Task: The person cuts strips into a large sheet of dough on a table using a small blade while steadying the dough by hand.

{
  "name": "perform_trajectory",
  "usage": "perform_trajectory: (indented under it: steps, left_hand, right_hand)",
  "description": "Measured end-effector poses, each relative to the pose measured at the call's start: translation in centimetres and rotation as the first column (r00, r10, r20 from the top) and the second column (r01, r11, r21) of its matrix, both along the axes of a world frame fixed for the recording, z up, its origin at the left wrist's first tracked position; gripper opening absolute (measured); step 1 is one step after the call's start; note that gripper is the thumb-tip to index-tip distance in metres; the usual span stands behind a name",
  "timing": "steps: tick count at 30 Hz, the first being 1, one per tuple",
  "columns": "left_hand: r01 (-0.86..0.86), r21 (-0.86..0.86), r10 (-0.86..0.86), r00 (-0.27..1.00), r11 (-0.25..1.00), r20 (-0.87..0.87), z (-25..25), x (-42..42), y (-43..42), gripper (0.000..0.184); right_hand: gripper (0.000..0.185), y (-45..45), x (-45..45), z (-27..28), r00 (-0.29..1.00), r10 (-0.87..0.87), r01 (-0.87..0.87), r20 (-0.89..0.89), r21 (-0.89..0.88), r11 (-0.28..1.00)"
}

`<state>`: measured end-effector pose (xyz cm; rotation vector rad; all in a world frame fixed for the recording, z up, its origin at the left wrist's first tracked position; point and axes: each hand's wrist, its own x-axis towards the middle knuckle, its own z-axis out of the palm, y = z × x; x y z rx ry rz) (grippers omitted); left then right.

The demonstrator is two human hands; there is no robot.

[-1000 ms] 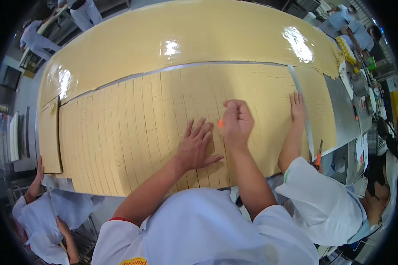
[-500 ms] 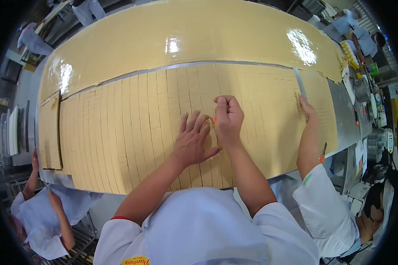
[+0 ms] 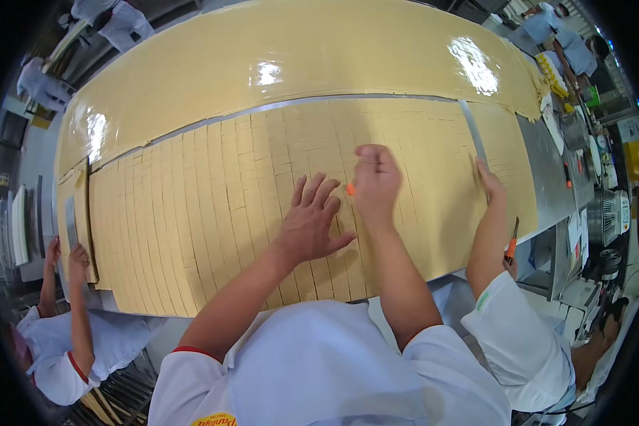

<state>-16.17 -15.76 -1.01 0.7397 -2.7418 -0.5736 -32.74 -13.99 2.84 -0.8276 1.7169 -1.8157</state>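
Note:
A wide, pale yellow sheet that looks like dough [image 3: 213, 213] covers the near part of the table, scored into long strips and smaller pieces. My left hand [image 3: 309, 220] lies over its middle with fingers spread. Just right of it, my right hand [image 3: 378, 186] is closed in a fist, slightly blurred. An orange utility knife [image 3: 350, 189] appears to be in that fist; only an orange end shows, and its blade is hidden. To the right of my fist the sheet carries fainter lines.
Behind lies a glossy yellow sheet [image 3: 348, 50]. At right, a co-worker's hand [image 3: 491, 183] rests by a metal strip [image 3: 473, 131]; their other hand holds an orange utility knife [image 3: 511, 245]. At left, another co-worker's hands [image 3: 78, 261] hold a metal strip [image 3: 71, 221] near a raised board-like slab.
My right fist has shifted a little right and away from me, while my left hand stays nearly still. The left co-worker's hands have come up over the table edge with a metal strip.

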Motion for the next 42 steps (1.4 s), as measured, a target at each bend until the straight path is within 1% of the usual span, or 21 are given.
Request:
perform_trajectory:
  steps: [4,6,8,9,11,13,16,17,18,20,22,25,26,27,29,33,35,36,38,40,42]
  left_hand:
    - [0.012,-0.054,-0.013,1.000,0.998,-0.005,-1.3,-0.7,0.1,0.079]
    - [0.021,-0.041,-0.020,0.999,0.999,0.028,-0.4,-0.6,0.4,0.076]
    - [0.047,0.005,-0.046,0.999,0.999,-0.019,0.7,-1.4,0.1,0.083]
    - [0.051,0.001,-0.051,0.998,0.999,-0.020,0.2,-1.9,0.1,0.083]
    - [0.097,-0.015,-0.097,0.995,0.995,-0.010,-1.3,-2.8,0.2,0.086]
    - [0.095,-0.012,-0.094,0.995,0.995,0.021,-0.9,-3.1,-0.3,0.085]
    - [0.083,-0.017,-0.083,0.996,0.996,0.032,0.1,-3.2,-0.6,0.086]
    - [0.069,-0.045,-0.070,0.998,0.997,-0.003,0.5,-3.5,-0.9,0.088]
    - [0.073,-0.049,-0.073,0.997,0.996,-0.004,0.0,-3.6,-1.0,0.088]
    - [0.072,-0.031,-0.072,0.997,0.997,-0.023,-1.7,-3.7,-1.4,0.087]
    - [0.048,-0.034,-0.049,0.998,0.998,-0.030,-0.9,-3.5,-1.8,0.087]
    - [-0.022,-0.022,0.020,0.996,1.000,-0.087,0.4,-2.2,-1.6,0.086]
    - [-0.083,-0.013,0.080,0.986,0.996,-0.147,0.7,-1.7,-1.6,0.084]
    - [-0.080,-0.014,0.077,0.986,0.997,-0.146,0.0,-1.2,-1.4,0.084]
    - [-0.008,-0.016,0.008,0.999,1.000,0.040,-2.0,-0.6,-1.3,0.080]
    - [-0.016,-0.025,0.015,0.999,1.000,-0.049,-0.5,0.6,-1.5,0.076]
    - [-0.120,-0.023,0.115,0.981,0.993,-0.160,0.2,1.1,-1.7,0.075]
    - [-0.119,-0.024,0.114,0.980,0.993,-0.161,-0.4,1.4,-1.6,0.075]
    - [-0.092,-0.026,0.092,0.996,0.995,0.017,-0.9,1.5,-1.5,0.073]
    - [-0.105,-0.024,0.105,0.994,0.994,0.009,-0.6,1.5,-2.5,0.074]
    - [-0.107,-0.006,0.107,0.994,0.994,0.015,-0.4,1.8,-2.7,0.075]
  right_hand:
    - [0.025,0.4,-0.3,0.1,0.998,-0.028,0.030,0.059,-0.026,0.999]
    - [0.023,1.8,-0.9,3.5,0.996,-0.038,0.049,0.078,-0.145,0.988]
    - [0.023,1.4,-1.9,1.8,0.997,-0.031,0.041,0.067,-0.164,0.986]
    - [0.024,0.5,-2.4,-1.5,0.999,-0.043,0.044,0.010,-0.060,0.997]
    - [0.024,0.6,-2.7,-2.5,0.997,-0.052,0.054,-0.050,0.043,0.998]
    - [0.024,1.1,-2.4,0.7,0.996,-0.063,0.070,0.061,-0.115,0.991]
    - [0.024,1.2,-2.3,3.3,0.996,-0.036,0.050,0.085,-0.169,0.984]
    - [0.024,0.5,-2.6,1.5,0.996,-0.039,0.054,0.085,-0.175,0.983]
    - [0.024,-0.7,-2.8,-1.7,0.996,-0.072,0.068,-0.044,-0.077,0.995]
    - [0.024,-1.1,-3.0,-2.2,0.980,-0.085,0.089,-0.180,0.016,0.996]
    - [0.025,0.1,-2.0,1.9,0.996,-0.077,0.071,-0.052,-0.114,0.991]
    - [0.025,0.2,-0.6,4.7,0.994,-0.012,0.027,0.108,-0.140,0.990]
    - [0.025,-0.6,-0.5,2.6,0.994,-0.018,0.034,0.110,-0.144,0.989]
    - [0.024,-1.7,-0.3,-1.2,1.000,-0.004,0.004,-0.006,-0.070,0.998]
    - [0.022,-2.1,0.0,-2.4,0.999,0.039,-0.038,0.006,-0.032,0.999]
    - [0.022,-0.8,1.2,4.3,0.997,0.072,-0.064,0.041,-0.184,0.981]
    - [0.022,-1.9,1.9,2.2,0.995,0.084,-0.077,0.056,-0.127,0.989]
    - [0.022,-2.1,2.2,1.0,0.994,0.089,-0.083,0.064,-0.097,0.992]
    - [0.023,-2.4,2.8,-0.2,0.994,0.105,-0.104,0.030,-0.025,0.994]
    - [0.024,-2.8,2.6,-0.2,0.991,0.136,-0.136,-0.010,0.016,0.991]
    - [0.020,-2.3,2.3,3.4,0.989,0.131,-0.122,0.074,-0.114,0.986]
